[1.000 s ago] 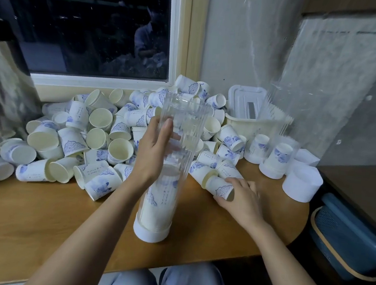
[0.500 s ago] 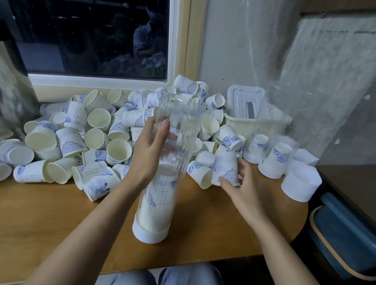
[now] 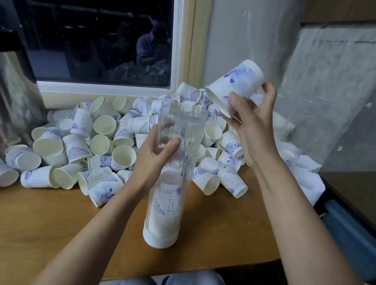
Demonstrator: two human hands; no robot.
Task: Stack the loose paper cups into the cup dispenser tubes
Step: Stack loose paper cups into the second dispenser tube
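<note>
Lifted from the pile, a blue-patterned paper cup is now tilting above the ribbed clear dispenser tube, pinched by the right hand; the left hand is gripping the tube upright on the table.

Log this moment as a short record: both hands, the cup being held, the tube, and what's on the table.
left hand: grips the clear dispenser tube at mid-height
right hand: holds one paper cup, tilted, mouth toward the tube's open top, up and right of it
tube: upright on the wooden table
stacked cups: fill the tube's lower part
loose cups: large pile behind the tube
</note>
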